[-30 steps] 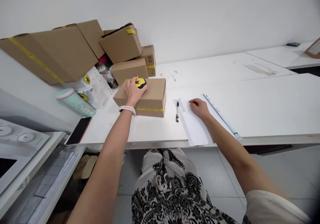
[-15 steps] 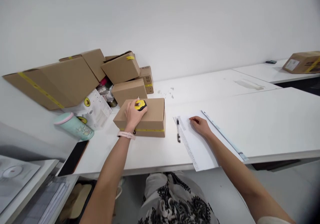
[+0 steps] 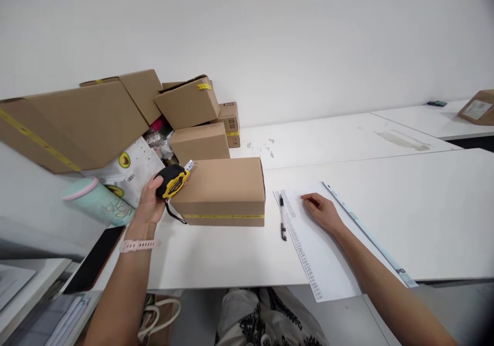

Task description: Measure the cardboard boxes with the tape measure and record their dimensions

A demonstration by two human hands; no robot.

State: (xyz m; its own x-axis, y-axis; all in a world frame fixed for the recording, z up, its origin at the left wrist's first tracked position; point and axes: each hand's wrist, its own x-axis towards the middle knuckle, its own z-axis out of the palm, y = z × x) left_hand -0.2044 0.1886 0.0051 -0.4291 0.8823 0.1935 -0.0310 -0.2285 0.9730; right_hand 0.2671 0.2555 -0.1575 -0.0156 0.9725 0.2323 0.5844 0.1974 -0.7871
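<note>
Head view. Tape measure (image 3: 172, 182), black and yellow, blade tip showing: clamped in the fingers of the left hand (image 3: 150, 202), at the left end of a cardboard box (image 3: 227, 181). Right hand (image 3: 323, 212): fingers curled together, on a printed sheet (image 3: 332, 263). Pen (image 3: 283, 216): along the sheet's left edge.

A white table (image 3: 405, 207) runs right across the scene, and it's busy on the left! A cardboard box (image 3: 226, 181) sits left of centre, a smaller box (image 3: 200, 142) just behind it. Far left, there's a white carton (image 3: 143, 163) with avocado pictures, then a mint bottle (image 3: 104, 204), and a black phone (image 3: 94, 261) at the near left corner. Right of centre, a printed paper (image 3: 335, 263) pokes over the near edge, a pen (image 3: 283, 222) crossing its left side. Far right, a grey stain (image 3: 403, 140) marks the top.
</note>
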